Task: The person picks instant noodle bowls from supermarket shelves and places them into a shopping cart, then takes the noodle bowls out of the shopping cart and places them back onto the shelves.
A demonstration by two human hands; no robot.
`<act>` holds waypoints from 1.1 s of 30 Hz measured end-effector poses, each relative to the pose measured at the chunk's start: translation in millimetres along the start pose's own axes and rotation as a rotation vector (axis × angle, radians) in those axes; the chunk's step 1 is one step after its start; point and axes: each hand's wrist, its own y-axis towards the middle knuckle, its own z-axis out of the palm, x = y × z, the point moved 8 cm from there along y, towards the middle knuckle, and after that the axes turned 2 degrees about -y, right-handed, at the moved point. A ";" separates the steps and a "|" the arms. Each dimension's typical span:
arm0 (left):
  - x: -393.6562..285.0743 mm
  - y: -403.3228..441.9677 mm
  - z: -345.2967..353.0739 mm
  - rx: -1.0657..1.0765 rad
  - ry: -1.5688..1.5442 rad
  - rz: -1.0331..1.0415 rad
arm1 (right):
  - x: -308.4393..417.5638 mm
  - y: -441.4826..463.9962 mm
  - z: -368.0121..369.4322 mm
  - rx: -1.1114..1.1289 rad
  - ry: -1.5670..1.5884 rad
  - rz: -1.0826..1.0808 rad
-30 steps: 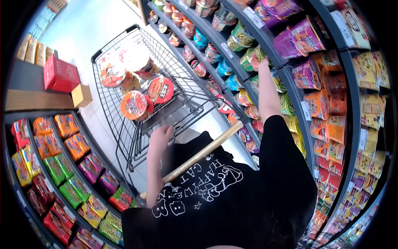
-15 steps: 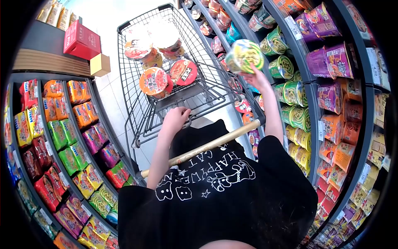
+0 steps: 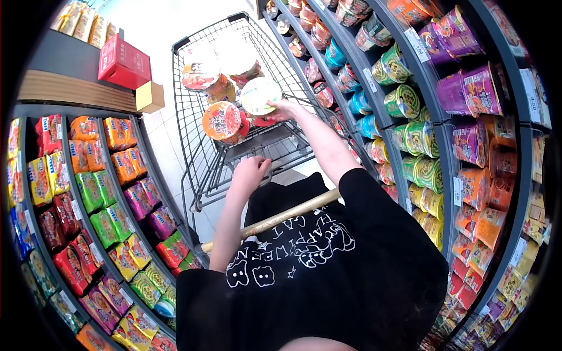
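My right hand [image 3: 283,110] is closed on the edge of a noodle cup [image 3: 260,95] with a pale, overexposed lid and green rim. This cup is over the shopping cart [image 3: 202,153] and partly covers a red noodle cup there. Beside it stands a red and orange noodle cup [image 3: 222,121]. Farther back are more cups, among them a red one [image 3: 199,76], partly washed out by glare. My left hand [image 3: 252,171] has its fingers curled by the cart's near wire edge; what they hold, if anything, is hidden.
The cart's wooden-looking handle [image 3: 275,219] crosses in front of my black shirt. Shelves of noodle cups [image 3: 418,137] line the right side. Bagged noodles [image 3: 105,225] fill the left shelves. A red box [image 3: 124,61] and a yellow box [image 3: 150,96] stick out at upper left.
My right hand has carried the green noodle cup left, from beside the right shelf to over the cart. My left hand stays by the cart's near edge. The view has shifted slightly.
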 end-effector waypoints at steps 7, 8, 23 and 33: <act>-6.3 -1.2 -2.1 -0.005 0.005 0.008 | -42.8 9.8 6.1 0.062 -0.092 0.150; -5.7 -0.8 -2.7 0.007 -0.026 -0.030 | -45.4 14.1 1.2 0.002 -0.122 0.193; -8.2 4.5 1.1 0.047 -0.019 0.146 | -9.7 -230.1 64.2 -0.785 -1.158 -0.651; -12.4 -6.8 -0.1 0.037 -0.003 0.066 | -31.1 -260.2 79.8 -0.767 -1.295 -0.768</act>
